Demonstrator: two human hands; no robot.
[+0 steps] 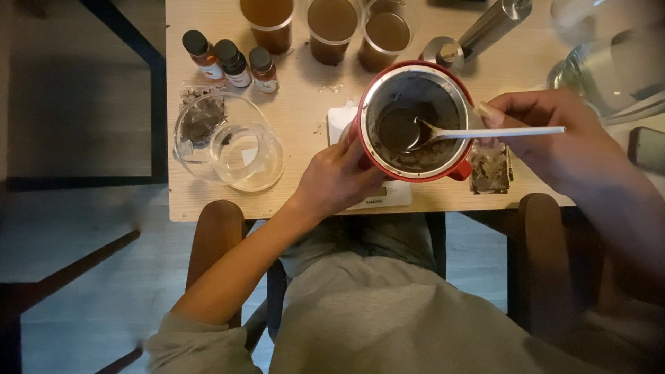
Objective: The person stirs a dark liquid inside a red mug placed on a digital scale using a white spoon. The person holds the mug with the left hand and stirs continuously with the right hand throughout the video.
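Your left hand (337, 181) is hiding most of the white scale (374, 197); the frame's far edge is cutting off three brown-filled cups (332, 24).

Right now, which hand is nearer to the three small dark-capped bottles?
The left hand. It grips the red pot just right of and below the bottles. The right hand holds the white spoon beyond the pot, farther away.

A pale wooden table (305, 111) with a light grain runs across the far part of the scene, its near edge facing the viewer. Two rounded brown wooden chair arms (216, 235) sit near, left and right. The floor (90, 228) is greyish board, darker to the far left, crossed by a dark frame (158, 90). The light is dim and warm
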